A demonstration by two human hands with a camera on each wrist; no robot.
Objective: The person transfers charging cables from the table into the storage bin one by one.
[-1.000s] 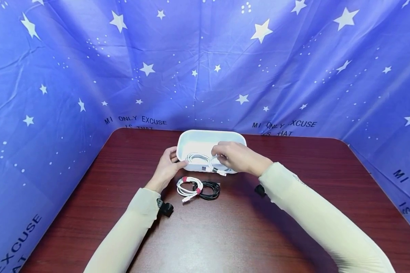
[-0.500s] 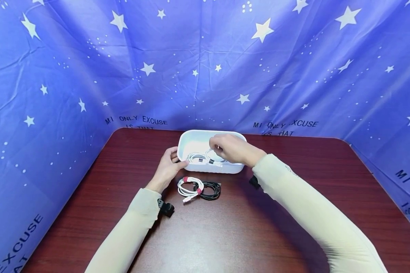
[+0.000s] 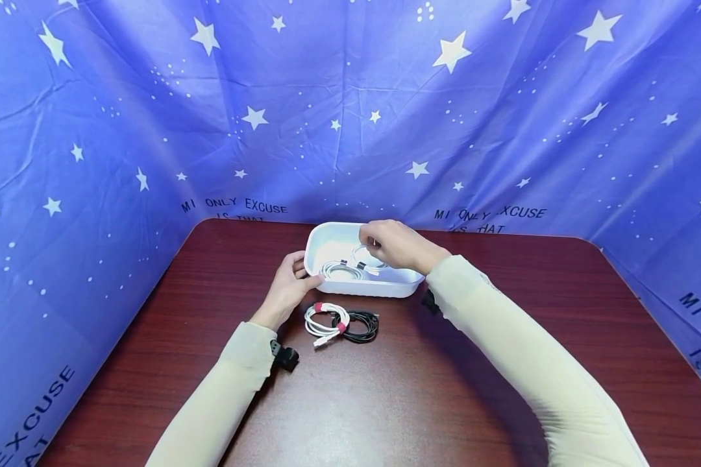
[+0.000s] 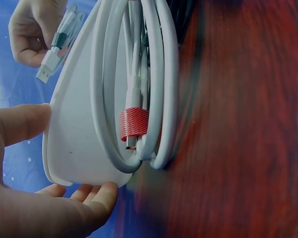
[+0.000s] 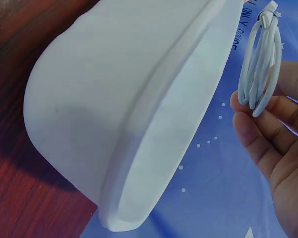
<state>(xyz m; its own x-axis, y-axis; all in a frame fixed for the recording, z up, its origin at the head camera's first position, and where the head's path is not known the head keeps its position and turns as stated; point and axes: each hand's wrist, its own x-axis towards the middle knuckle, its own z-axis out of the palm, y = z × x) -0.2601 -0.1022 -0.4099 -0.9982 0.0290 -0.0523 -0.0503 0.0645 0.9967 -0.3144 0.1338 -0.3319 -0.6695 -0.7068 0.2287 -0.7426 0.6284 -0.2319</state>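
In the head view, my left hand grips the left end of a white plastic bin; the left wrist view puts the thumb at its rim and the fingers beneath. My right hand pinches a coiled white USB cable above the bin. A dark tie binds that coil, and its USB plug sticks out. Another white coiled cable lies inside the bin. On the near side, a white cable with red ties partly overlaps a black coiled cable.
A dark red wood-grain table bears everything. Blue star-print cloth hangs close behind the bin and along both sides. Black bands or camera mounts sit at the wrists.
My right hand has moved back and slightly left, taking the coiled USB cable from the bin's front wall to over its interior. My left hand stays on the bin.
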